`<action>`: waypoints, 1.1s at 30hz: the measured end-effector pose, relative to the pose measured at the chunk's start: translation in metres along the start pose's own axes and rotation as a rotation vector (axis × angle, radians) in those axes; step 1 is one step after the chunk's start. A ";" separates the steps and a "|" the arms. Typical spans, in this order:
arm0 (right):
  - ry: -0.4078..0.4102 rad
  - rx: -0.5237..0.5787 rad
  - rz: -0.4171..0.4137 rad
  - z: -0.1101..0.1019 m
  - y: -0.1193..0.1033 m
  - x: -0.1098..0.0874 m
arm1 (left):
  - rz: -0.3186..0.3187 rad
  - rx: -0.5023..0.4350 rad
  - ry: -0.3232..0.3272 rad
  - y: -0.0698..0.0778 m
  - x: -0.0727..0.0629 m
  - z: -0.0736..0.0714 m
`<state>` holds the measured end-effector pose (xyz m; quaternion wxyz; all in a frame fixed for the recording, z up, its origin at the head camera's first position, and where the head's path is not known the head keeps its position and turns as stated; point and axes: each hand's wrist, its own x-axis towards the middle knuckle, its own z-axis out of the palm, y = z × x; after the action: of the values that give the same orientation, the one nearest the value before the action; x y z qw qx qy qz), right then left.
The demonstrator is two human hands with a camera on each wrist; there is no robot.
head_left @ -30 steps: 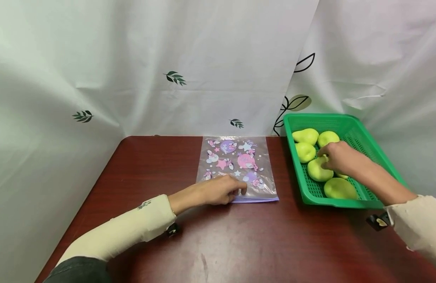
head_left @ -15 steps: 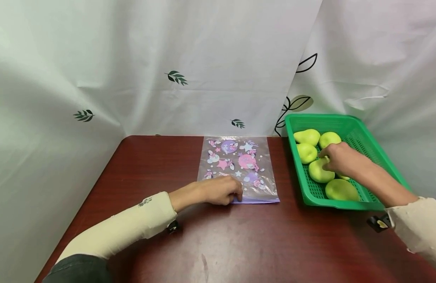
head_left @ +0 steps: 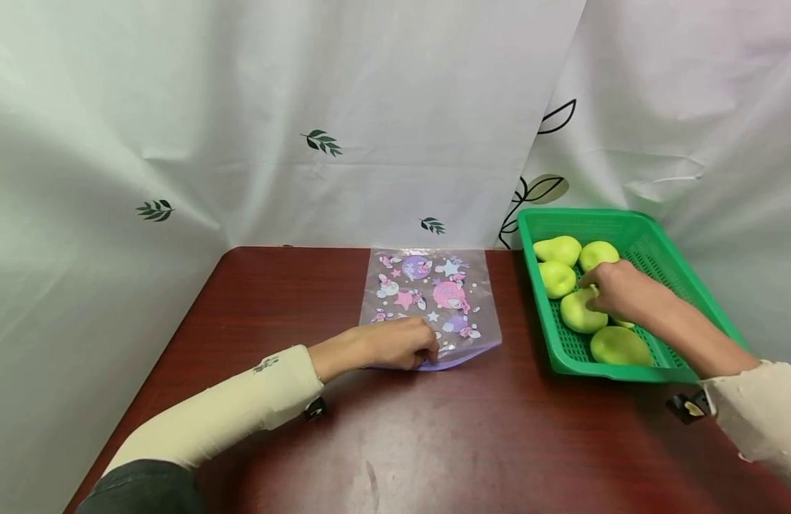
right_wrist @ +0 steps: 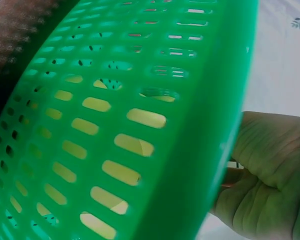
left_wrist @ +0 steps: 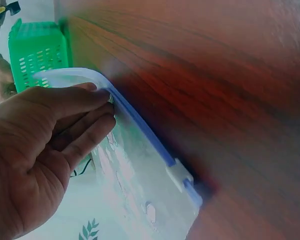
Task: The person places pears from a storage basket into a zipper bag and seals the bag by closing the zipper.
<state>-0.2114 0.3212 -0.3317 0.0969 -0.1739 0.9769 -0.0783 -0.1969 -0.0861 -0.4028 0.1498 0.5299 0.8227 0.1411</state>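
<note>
Fingers (left_wrist: 90,132) of the left hand (head_left: 395,343) pinch the bowed purple zip (head_left: 466,358) of a clear plastic bag (head_left: 427,285). It lies by the middle of the table's (head_left: 498,442) back edge, long axis running toward the near edge, zip end facing the person. Right hand (head_left: 630,291) fingers curl round a pear's (head_left: 578,313) top inside the green basket (head_left: 620,373), right along that back edge.

The table (head_left: 460,442) — reddish-brown, with dark grain — carries a bag (head_left: 427,303), which lies by its far edge, and a basket (head_left: 542,300), standing right of the bag.
</note>
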 end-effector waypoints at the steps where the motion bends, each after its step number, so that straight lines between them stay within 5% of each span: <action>1: 0.000 0.000 0.000 0.000 0.000 0.000 | 0.008 0.007 0.001 0.000 0.000 0.000; 14: 0.005 -0.005 0.003 0.001 0.001 0.000 | 0.189 0.129 -0.064 -0.006 0.004 -0.004; 23: -0.007 0.000 0.016 0.003 0.001 -0.003 | 0.253 0.466 -0.139 0.001 0.009 -0.003; 33: -0.008 -0.022 0.001 0.004 0.000 -0.001 | 0.353 0.707 -0.038 0.012 0.005 -0.002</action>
<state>-0.2097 0.3216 -0.3351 0.0989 -0.1746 0.9774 -0.0669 -0.1900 -0.0771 -0.3969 -0.0533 0.6847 0.7138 -0.1372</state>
